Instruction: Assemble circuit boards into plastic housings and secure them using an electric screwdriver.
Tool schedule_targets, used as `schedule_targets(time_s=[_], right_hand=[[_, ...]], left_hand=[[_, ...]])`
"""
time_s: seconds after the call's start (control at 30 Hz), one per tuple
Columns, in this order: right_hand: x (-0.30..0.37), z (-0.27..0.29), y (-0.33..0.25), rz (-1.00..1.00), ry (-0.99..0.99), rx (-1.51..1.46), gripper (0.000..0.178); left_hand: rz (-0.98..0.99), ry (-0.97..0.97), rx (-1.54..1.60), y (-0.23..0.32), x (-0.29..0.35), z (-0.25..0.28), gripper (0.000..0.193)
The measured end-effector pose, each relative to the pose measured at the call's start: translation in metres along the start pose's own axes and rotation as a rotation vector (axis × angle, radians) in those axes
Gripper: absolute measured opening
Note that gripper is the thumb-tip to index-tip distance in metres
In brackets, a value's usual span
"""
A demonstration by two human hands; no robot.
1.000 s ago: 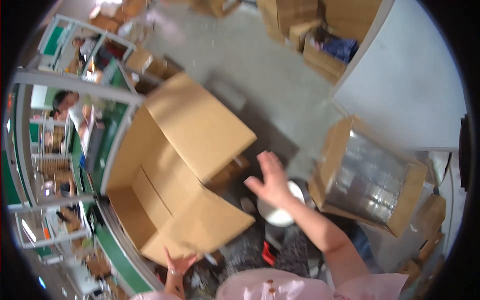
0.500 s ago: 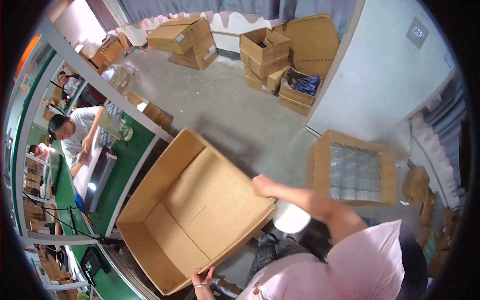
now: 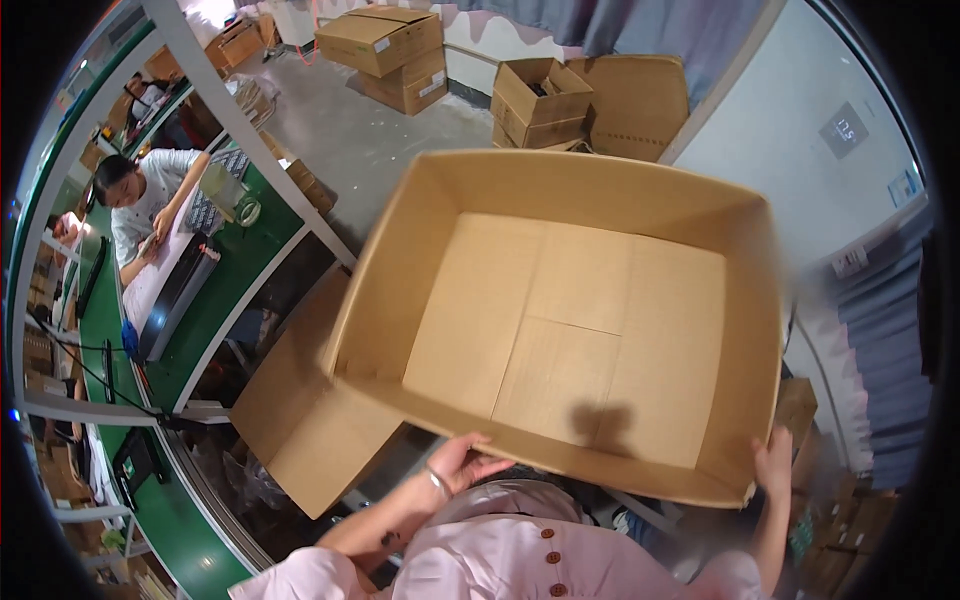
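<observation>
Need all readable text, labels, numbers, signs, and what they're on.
Gray display on white panel: lit digits, not copied here.
Panel's blue-white sticker, white tag: too small.
Stacked cartons, white labels: too small.
Upright cardboard sheet: printed row, too small.
Large open carton, inside: no printing seen.

Left grip (image 3: 461,463) curled, forearm (image 3: 385,522) slanting; right grip (image 3: 773,462) clasped, its forearm (image 3: 770,540) nearly upright.

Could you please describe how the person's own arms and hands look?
The left hand and right hand wear no gloves. A thin pale bracelet circles the left wrist; the left forearm bears a small dark mark. No bracelet shows on the right wrist. The short sleeves are pale pink.
</observation>
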State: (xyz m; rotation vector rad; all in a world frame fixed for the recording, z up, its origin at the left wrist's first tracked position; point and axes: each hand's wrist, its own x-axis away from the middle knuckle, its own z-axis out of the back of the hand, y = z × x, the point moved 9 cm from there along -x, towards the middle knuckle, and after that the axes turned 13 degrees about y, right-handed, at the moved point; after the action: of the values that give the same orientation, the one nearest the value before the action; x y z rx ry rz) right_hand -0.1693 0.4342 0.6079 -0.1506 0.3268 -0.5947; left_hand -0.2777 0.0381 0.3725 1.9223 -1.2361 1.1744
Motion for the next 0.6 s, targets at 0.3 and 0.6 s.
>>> schedule_targets(time_s=[0.3,0.6], right_hand=[[-0.109,-0.166,-0.08,-0.212,-0.175,-0.795,0.035],[-0.209,-0.361,-0.324,0.184,-0.337,-0.7,0.041]], left_hand=[[-0.644,0.059,-0.314,0.28,-0.001,-0.129,0.02],[-1.065,0.113,-0.276,0.295,0.045,0.006,0.047]])
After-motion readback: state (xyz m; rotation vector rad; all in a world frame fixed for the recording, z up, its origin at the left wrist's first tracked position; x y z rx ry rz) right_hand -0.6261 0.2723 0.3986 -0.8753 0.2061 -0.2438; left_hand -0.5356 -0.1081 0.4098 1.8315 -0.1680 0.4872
